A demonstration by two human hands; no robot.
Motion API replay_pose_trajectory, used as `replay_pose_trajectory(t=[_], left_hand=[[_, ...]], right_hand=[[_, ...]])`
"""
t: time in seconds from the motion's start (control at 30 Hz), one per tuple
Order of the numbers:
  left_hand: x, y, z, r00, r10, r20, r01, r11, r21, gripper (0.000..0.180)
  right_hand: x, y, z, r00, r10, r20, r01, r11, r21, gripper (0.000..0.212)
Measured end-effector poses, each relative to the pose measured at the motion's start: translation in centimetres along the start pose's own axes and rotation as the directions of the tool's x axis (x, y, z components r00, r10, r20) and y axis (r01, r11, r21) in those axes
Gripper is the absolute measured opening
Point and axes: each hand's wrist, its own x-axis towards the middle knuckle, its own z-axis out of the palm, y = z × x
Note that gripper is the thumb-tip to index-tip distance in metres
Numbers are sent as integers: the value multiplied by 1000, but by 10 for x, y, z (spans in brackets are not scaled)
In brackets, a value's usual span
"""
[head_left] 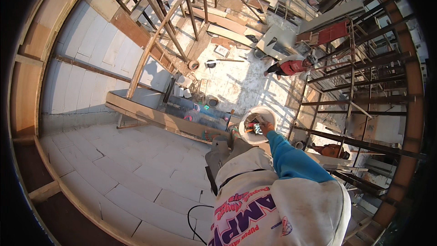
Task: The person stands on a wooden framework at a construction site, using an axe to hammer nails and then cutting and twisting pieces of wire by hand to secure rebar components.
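Observation:
My right hand (266, 128), at the end of a blue sleeve (293, 157), reaches down into a round white bucket (254, 140) in front of me. Its fingers look closed among the bucket's contents, but what they grip is too small to make out. Inside the bucket lies a jumble of tools (253, 124), with grey, red and pale patterned parts. My left hand does not show. Just left of the bucket are my feet (234, 131), below grey trousers (218, 155).
A pale block wall (150, 164) runs along my left, with a wooden plank (154, 115) beside it. Dark scaffold poles (355, 102) stand on the right. Far below, a person in red (292, 67) is on the pale floor; another person in orange (328, 151) is among the poles.

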Motion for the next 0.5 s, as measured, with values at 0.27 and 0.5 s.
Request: replay_pose_trajectory(t=[0.27, 0.5], left_hand=[[52, 4, -11, 926, 238, -293, -77, 879, 470, 61], [68, 9, -43, 670, 501, -548, 260, 533, 805, 65]], right_hand=[[17, 19, -30, 994, -23, -106, 33, 995, 96, 81], [61, -53, -81, 988, -32, -150, 60, 982, 181, 93]])
